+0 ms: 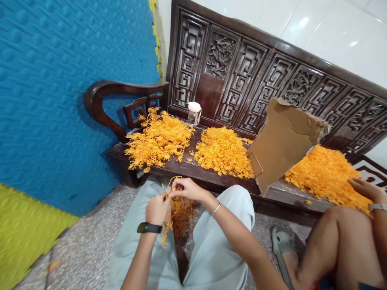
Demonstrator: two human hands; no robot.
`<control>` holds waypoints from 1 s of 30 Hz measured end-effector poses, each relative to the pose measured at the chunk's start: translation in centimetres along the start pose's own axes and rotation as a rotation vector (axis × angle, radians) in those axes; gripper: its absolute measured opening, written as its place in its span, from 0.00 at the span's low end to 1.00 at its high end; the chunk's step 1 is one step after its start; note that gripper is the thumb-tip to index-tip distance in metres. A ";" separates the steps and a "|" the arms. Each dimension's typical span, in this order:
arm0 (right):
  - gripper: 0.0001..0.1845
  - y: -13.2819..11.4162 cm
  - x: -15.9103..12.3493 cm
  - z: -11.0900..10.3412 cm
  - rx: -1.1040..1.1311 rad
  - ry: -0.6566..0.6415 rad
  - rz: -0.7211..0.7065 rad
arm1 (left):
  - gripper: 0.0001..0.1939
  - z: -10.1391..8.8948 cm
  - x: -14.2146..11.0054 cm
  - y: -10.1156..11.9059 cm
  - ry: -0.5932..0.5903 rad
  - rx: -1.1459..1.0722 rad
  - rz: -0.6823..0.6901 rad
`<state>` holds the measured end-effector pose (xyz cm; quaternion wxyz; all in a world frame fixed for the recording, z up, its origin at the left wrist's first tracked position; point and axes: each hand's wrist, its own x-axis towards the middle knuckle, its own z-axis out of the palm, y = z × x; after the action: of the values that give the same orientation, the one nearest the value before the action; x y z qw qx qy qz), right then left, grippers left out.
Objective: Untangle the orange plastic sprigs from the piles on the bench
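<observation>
My left hand (157, 208), with a black band at its wrist, is closed on an orange branched plastic piece (167, 228) that hangs below the fingers. Close against it, my right hand (188, 188) pinches the same piece, its thumb and fingertips together. Thin orange stems stick up between the two hands. Below them, between my knees, lies a heap of orange pieces (183, 211). On the dark wooden bench ahead are a left pile (160, 139) of spiky branched pieces and a middle pile (223, 151) of smaller ones.
A bent cardboard sheet (284, 139) stands on the bench (193, 171), beside another orange pile (326, 175). A co-worker's hand (367, 189) reaches over that pile. A white-lidded cup (194, 113) stands near the carved backrest (222, 56). Blue foam matting (54, 100) covers the left side.
</observation>
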<state>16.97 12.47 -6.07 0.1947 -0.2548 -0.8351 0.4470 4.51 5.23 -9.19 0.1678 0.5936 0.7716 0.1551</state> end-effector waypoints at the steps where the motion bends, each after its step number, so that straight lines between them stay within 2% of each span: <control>1: 0.19 0.0 0.0 -0.1 0.026 -0.016 0.003 | 0.16 -0.1 0.0 0.1 -0.012 -0.002 0.003; 5: 0.17 0.1 -0.2 -0.4 0.028 -0.068 -0.005 | 0.14 -0.3 -0.1 0.1 -0.023 -0.022 0.005; 8: 0.13 0.1 -0.4 -0.6 -0.004 -0.104 -0.007 | 0.16 -0.2 -0.1 0.0 0.008 -0.062 0.008; 12: 0.06 -0.1 -0.7 -0.8 -0.154 -0.113 -0.076 | 0.19 0.0 -0.1 -0.2 0.059 -0.123 0.010; 15: 0.03 -0.3 -0.9 -0.9 -0.384 -0.061 -0.114 | 0.22 0.0 -0.1 -0.2 0.078 -0.188 0.015; 19: 0.04 -0.4 -0.7 -1.1 -0.627 0.003 -0.118 | 0.22 0.0 -0.1 -0.2 0.085 -0.227 0.037; 25: 0.07 -0.2 0.2 -1.4 -0.944 0.189 -0.024 | 0.20 0.1 -0.2 0.3 0.148 -0.268 0.090; 30: 0.07 0.7 0.8 -1.0 -1.082 0.336 0.028 | 0.19 0.5 -0.5 1.5 0.177 -0.398 0.133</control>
<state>17.07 13.94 -6.00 0.1608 -0.3969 -0.8993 -0.0890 6.12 5.16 -8.99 0.2027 0.5826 0.6967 0.3663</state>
